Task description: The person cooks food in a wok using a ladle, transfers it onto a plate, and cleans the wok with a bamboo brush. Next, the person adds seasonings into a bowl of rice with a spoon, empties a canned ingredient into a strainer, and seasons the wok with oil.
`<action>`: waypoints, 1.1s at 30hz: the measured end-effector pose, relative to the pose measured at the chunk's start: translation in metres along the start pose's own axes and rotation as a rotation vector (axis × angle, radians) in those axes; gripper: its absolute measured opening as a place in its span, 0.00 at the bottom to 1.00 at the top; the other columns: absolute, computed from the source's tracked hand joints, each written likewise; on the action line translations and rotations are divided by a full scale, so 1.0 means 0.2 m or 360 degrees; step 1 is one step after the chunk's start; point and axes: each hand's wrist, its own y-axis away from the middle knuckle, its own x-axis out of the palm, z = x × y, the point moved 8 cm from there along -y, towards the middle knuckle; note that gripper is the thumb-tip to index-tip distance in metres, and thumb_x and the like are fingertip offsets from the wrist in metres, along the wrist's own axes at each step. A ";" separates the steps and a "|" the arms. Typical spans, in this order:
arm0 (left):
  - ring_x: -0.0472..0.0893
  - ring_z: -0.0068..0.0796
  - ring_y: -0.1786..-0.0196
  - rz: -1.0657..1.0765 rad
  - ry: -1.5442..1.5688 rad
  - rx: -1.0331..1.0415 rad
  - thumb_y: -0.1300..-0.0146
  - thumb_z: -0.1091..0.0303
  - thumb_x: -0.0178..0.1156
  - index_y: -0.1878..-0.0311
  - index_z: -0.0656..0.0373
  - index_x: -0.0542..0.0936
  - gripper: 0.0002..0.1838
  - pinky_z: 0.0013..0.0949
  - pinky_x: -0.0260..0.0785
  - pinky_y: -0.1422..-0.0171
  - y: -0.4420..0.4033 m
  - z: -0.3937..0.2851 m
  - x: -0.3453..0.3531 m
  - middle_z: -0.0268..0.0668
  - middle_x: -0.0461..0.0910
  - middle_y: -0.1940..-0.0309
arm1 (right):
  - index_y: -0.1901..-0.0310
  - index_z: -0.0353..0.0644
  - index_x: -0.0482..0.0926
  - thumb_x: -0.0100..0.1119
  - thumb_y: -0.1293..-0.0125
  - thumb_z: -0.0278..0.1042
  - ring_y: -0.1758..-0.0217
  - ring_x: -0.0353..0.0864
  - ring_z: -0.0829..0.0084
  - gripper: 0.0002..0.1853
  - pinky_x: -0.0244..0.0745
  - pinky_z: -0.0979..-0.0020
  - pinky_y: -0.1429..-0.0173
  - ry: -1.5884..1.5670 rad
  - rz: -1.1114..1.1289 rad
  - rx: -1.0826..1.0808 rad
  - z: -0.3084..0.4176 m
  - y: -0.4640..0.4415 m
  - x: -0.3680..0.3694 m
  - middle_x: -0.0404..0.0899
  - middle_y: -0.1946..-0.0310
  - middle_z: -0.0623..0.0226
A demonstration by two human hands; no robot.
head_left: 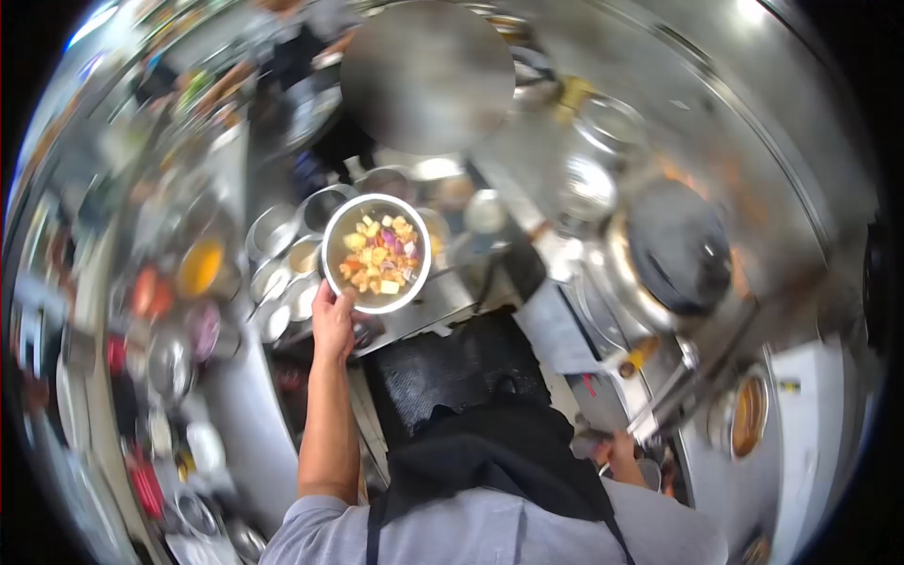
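Observation:
My left hand [333, 325] grips the rim of a round metal bowl [330, 235], with the thumb at the edge. Chopped vegetables [379, 250] lie in the bowl: pale yellow cubes, orange pieces and some purple onion. The bowl is held up in front of me over the counter. At my lower right, my right hand [621, 457] is closed around a long metal handle [659, 405]. This handle slants up towards the stove, but blur hides what it belongs to. A large dark wok [678, 245] stands on the stove, with orange flames round its far side.
Several metal containers [273, 231] crowd the counter beyond the bowl. On the left counter stand an orange-filled bowl [201, 266] and other pans. At right is a pot of brown liquid [750, 417]. A black mat [452, 372] covers the floor. Another person [292, 56] is at the upper left.

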 end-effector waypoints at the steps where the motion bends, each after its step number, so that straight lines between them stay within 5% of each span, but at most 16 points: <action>1: 0.83 0.27 0.61 0.0123 -0.0016 -0.0099 0.38 0.78 0.51 0.44 0.64 0.72 0.18 0.27 0.80 0.68 0.00 0.05 0.25 0.40 0.80 0.53 | 0.47 0.48 0.62 0.55 0.32 0.35 0.77 0.75 0.62 0.16 0.75 0.60 0.76 -0.0090 -0.0038 0.0028 -0.05 -0.02 0.01 0.72 0.72 0.56; 7: 0.83 0.28 0.60 0.0740 0.0072 -0.0461 0.38 0.78 0.51 0.46 0.63 0.74 0.16 0.28 0.81 0.66 0.05 0.44 1.34 0.39 0.80 0.54 | 0.49 0.49 0.60 0.55 0.33 0.34 0.73 0.77 0.66 0.16 0.78 0.61 0.72 -0.0242 -0.0075 -0.0056 -0.03 0.03 0.05 0.71 0.73 0.64; 9: 0.83 0.28 0.60 0.0964 -0.0172 -0.0493 0.37 0.77 0.51 0.46 0.63 0.74 0.15 0.29 0.81 0.65 0.08 0.48 1.61 0.39 0.81 0.55 | 0.52 0.39 0.64 0.60 0.42 0.30 0.70 0.78 0.57 0.19 0.74 0.57 0.64 0.0450 -0.0638 -0.0469 -0.01 -0.04 -0.07 0.74 0.71 0.56; 11: 0.84 0.29 0.60 0.1121 -0.0142 -0.0520 0.36 0.77 0.52 0.46 0.62 0.74 0.15 0.30 0.81 0.64 0.09 0.56 1.83 0.39 0.81 0.55 | 0.54 0.38 0.67 0.55 0.45 0.30 0.68 0.77 0.50 0.17 0.72 0.55 0.59 0.0811 -0.0914 -0.0471 0.41 0.38 -0.02 0.74 0.74 0.52; 14: 0.83 0.29 0.57 0.1309 0.0029 -0.0518 0.35 0.77 0.53 0.45 0.61 0.75 0.15 0.34 0.82 0.60 0.08 0.57 2.07 0.39 0.80 0.53 | 0.56 0.40 0.68 0.59 0.47 0.27 0.74 0.77 0.54 0.16 0.74 0.55 0.68 0.0966 -0.1154 -0.0543 0.45 0.50 -0.06 0.75 0.73 0.53; 15: 0.83 0.29 0.57 0.1359 0.0027 -0.0528 0.35 0.77 0.53 0.45 0.61 0.75 0.15 0.34 0.82 0.60 0.06 0.57 2.12 0.39 0.80 0.53 | 0.56 0.42 0.68 0.58 0.44 0.27 0.78 0.75 0.62 0.15 0.72 0.61 0.74 0.0472 -0.0913 -0.0477 0.47 0.56 -0.03 0.74 0.74 0.58; 17: 0.83 0.29 0.56 0.1468 -0.0031 -0.0537 0.35 0.77 0.53 0.45 0.61 0.75 0.14 0.34 0.82 0.59 0.02 0.57 2.16 0.39 0.80 0.53 | 0.54 0.47 0.67 0.55 0.39 0.26 0.88 0.65 0.81 0.13 0.60 0.78 0.87 -0.0168 -0.0642 -0.0556 0.53 0.62 0.06 0.69 0.77 0.72; 21: 0.83 0.30 0.57 0.1610 -0.0045 -0.0763 0.34 0.75 0.53 0.44 0.62 0.72 0.15 0.34 0.81 0.61 -0.07 0.63 2.14 0.40 0.79 0.52 | 0.43 0.49 0.65 0.52 0.38 0.21 0.83 0.65 0.80 0.22 0.64 0.76 0.82 -0.1010 -0.0271 -0.0853 0.95 0.86 0.26 0.64 0.79 0.72; 24: 0.83 0.32 0.57 0.1736 -0.0161 -0.0855 0.33 0.72 0.53 0.42 0.63 0.70 0.17 0.33 0.81 0.62 -0.15 0.80 2.05 0.42 0.78 0.51 | 0.40 0.45 0.61 0.51 0.37 0.23 0.81 0.67 0.78 0.23 0.66 0.74 0.80 -0.0998 -0.0582 -0.0899 1.22 1.06 0.17 0.68 0.77 0.70; 28: 0.82 0.34 0.56 0.2035 -0.0424 -0.0381 0.34 0.72 0.53 0.42 0.62 0.69 0.17 0.35 0.80 0.62 -0.27 0.96 1.83 0.42 0.78 0.50 | 0.30 0.45 0.51 0.52 0.39 0.21 0.81 0.68 0.77 0.36 0.67 0.72 0.81 -0.0921 -0.0805 -0.0827 1.27 1.11 -0.12 0.68 0.75 0.69; 33: 0.82 0.33 0.57 0.1954 -0.0607 -0.0425 0.35 0.73 0.52 0.42 0.60 0.70 0.17 0.35 0.80 0.63 -0.35 0.92 1.66 0.40 0.78 0.50 | 0.31 0.41 0.50 0.52 0.43 0.19 0.82 0.68 0.76 0.38 0.67 0.71 0.81 -0.0800 -0.1117 -0.0672 1.28 1.05 -0.25 0.68 0.76 0.68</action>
